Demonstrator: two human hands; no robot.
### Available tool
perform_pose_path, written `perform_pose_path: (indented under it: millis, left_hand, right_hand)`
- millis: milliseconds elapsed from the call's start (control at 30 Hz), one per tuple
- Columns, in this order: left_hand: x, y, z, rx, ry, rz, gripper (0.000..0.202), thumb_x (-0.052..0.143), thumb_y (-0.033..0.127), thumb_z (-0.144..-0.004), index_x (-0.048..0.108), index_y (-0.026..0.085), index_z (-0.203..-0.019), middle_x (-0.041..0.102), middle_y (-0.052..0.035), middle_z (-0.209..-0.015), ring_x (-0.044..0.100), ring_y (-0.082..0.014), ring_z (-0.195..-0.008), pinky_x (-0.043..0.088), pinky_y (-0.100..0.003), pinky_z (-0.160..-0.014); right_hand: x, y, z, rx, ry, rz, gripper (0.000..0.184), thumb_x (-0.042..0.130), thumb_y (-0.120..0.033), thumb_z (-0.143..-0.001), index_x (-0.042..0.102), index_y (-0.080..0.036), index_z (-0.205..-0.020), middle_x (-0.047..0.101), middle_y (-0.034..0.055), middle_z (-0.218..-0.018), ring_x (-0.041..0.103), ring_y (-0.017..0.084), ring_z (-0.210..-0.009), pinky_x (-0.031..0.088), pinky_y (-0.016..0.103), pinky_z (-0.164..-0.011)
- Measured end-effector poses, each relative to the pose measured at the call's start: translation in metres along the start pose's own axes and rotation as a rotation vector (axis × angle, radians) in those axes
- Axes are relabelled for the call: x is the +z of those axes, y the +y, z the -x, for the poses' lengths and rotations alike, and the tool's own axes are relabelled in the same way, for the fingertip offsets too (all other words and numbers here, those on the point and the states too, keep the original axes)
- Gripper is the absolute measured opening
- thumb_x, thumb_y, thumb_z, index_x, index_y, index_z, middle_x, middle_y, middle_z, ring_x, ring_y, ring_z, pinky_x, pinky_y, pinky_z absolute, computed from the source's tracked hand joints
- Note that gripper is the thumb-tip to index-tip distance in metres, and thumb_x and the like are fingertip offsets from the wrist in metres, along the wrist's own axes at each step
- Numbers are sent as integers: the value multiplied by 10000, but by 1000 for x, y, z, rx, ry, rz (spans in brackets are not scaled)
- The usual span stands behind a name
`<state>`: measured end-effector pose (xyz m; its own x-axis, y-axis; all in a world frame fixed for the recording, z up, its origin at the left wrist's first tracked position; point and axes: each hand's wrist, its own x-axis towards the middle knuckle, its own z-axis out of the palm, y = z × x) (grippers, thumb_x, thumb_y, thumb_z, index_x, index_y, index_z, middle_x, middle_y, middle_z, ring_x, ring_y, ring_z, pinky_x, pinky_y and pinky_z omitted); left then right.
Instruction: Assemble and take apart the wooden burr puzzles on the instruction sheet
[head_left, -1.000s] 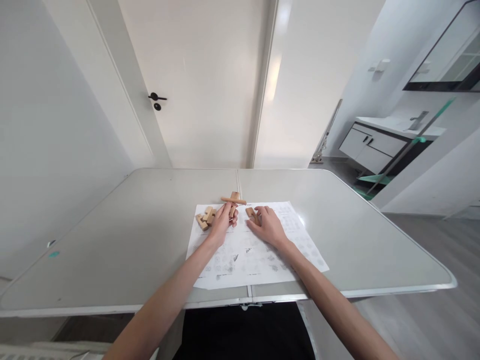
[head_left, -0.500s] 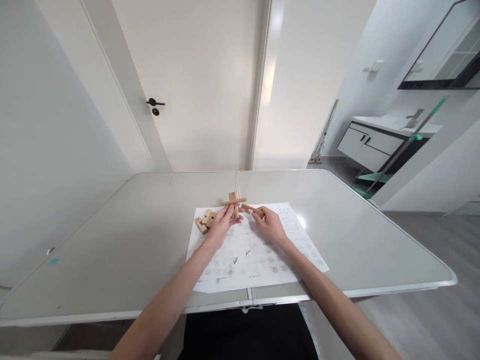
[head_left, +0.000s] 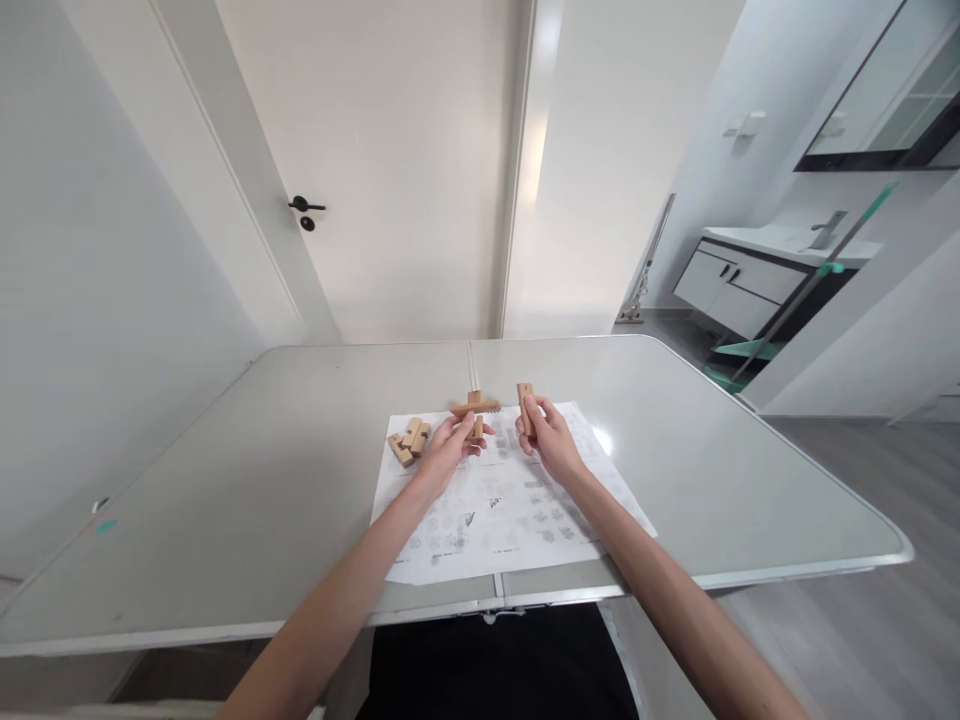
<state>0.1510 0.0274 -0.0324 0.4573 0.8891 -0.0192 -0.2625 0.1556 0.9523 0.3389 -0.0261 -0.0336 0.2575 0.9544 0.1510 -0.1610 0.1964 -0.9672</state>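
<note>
My left hand [head_left: 448,452] is closed on a cross of joined wooden puzzle pieces [head_left: 475,406], one bar lying across another. Its fingers cover part of the lower bar. To the right, my right hand [head_left: 549,437] grips a single wooden puzzle piece [head_left: 526,408], held roughly upright between thumb and fingers. A gap separates the two hands. Left of my left hand, several loose notched wooden pieces [head_left: 411,440] lie in a small heap on the printed paper sheet [head_left: 480,520].
The paper lies on a grey folding table [head_left: 262,480] with a metal rim and a centre seam. Beyond the far edge stands a white door [head_left: 390,180] with a black handle. At right are a washbasin cabinet [head_left: 739,280] and a green-handled broom [head_left: 829,268].
My right hand has moved a little right, away from the cross, and turned its piece from slanting to nearly upright. The cross in my left hand has tilted slightly.
</note>
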Motion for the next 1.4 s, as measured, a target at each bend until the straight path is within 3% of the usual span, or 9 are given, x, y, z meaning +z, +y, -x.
perform_pose_path:
  millis: [133, 333, 533, 633, 867, 1033, 1167, 1267, 1400]
  left_hand:
    - [1, 0, 2, 2, 10, 8, 508, 792, 541, -862, 550, 179, -1124, 764, -71, -923, 685, -142, -696, 482, -277, -666]
    - [1, 1, 4, -16, -19, 22, 544, 809, 521, -853, 551, 180, -1190, 752, -55, -887, 676, -143, -694, 477, -287, -680]
    - [2, 2, 4, -44, -82, 60, 557, 819, 523, -840, 603, 159, -1202, 724, -52, -855, 652, -147, -697, 468, -290, -670]
    - [3, 3, 5, -73, -122, 81, 570, 833, 505, -833, 616, 152, -1225, 713, -49, -850, 628, -138, -655, 467, -296, -661]
    - [4, 6, 7, -142, -175, 153, 365, 826, 444, -851, 656, 157, -1000, 623, -11, -797, 559, -105, -614, 469, -282, -661]
    - [4, 8, 7, -162, -195, 165, 338, 817, 440, -857, 631, 170, -938, 565, 19, -755, 485, -84, -573, 456, -273, -643]
    - [6, 5, 10, -143, -181, 128, 474, 797, 471, -873, 612, 180, -1199, 561, 43, -729, 451, -82, -541, 448, -283, -642]
    - [9, 1, 14, -114, -149, 80, 749, 774, 486, -901, 409, 217, -1497, 578, 57, -724, 478, -99, -552, 431, -285, -636]
    - [10, -2, 15, -100, -149, 50, 900, 765, 510, -902, 272, 195, -1587, 532, 70, -715, 518, -119, -608, 413, -280, -624]
  right_hand:
    - [2, -4, 2, 1, -61, -32, 470, 627, -717, -917, 584, -255, -984, 456, -75, -627, 343, 89, -430, 279, 238, -405]
    - [5, -7, 2, -8, -132, -63, 393, 620, -645, -937, 574, -254, -948, 527, -17, -774, 432, 138, -579, 428, 283, -537]
    - [5, -10, 6, 9, -215, -48, 487, 645, -627, -931, 633, -254, -1244, 537, -44, -712, 432, 130, -530, 395, 291, -546]
    - [6, -11, 8, 23, -256, -28, 529, 648, -621, -938, 646, -241, -1305, 532, -52, -666, 420, 125, -514, 372, 286, -534]
    - [5, -14, 9, 47, -248, -18, 526, 660, -621, -936, 655, -229, -1287, 566, -53, -663, 411, 110, -491, 362, 279, -522]
    - [4, -13, 9, 61, -224, -15, 503, 685, -634, -909, 653, -226, -1202, 568, -58, -640, 401, 107, -472, 353, 275, -509]
    - [6, -10, 9, 59, -185, -15, 469, 695, -626, -908, 612, -232, -1148, 555, -73, -627, 400, 99, -467, 331, 260, -498]
    - [8, -6, 9, 66, -169, -28, 466, 728, -622, -886, 579, -238, -1106, 526, -92, -601, 392, 93, -458, 300, 244, -480]
    - [8, -5, 8, 110, -186, -79, 473, 745, -645, -860, 569, -241, -1030, 492, -97, -607, 363, 82, -446, 261, 237, -461]
